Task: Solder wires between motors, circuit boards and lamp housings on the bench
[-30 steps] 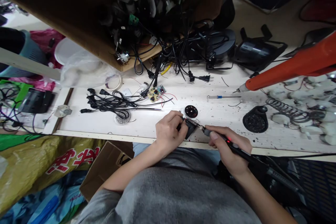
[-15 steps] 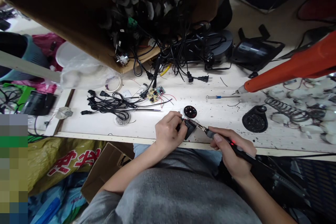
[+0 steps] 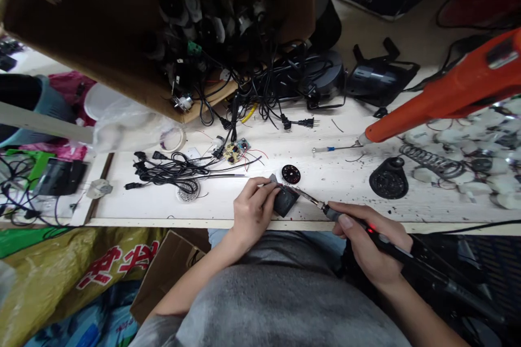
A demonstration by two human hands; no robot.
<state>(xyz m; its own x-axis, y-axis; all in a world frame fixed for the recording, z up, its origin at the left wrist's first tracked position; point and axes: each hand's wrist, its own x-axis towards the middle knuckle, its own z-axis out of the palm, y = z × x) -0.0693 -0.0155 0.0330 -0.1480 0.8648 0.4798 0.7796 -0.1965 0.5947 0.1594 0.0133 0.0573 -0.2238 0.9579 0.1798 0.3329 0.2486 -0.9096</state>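
My right hand (image 3: 372, 238) is wrapped round a black soldering iron (image 3: 380, 236) with a lit red light. Its metal tip points left, over a small part above a dark square block (image 3: 285, 201) at the bench's front edge. My left hand (image 3: 254, 209) is pinched on a small grey part (image 3: 273, 178) beside the block; the fingers partly hide it. Just behind the block lies a round black disc (image 3: 291, 174) on a white piece. Left of my left hand are black cables (image 3: 175, 168) and a small circuit board (image 3: 232, 153).
A cardboard box (image 3: 93, 59) of parts and cables stands at the back left. An orange tool (image 3: 443, 87) reaches in from the right above the bench. A screwdriver (image 3: 329, 149), black round housing (image 3: 388, 179), coiled spring (image 3: 431, 160) and white parts lie behind and right.
The view has shifted, moving most bench items left in the picture. My left hand has uncovered more of the dark block and the grey part. Both hands keep their holds.
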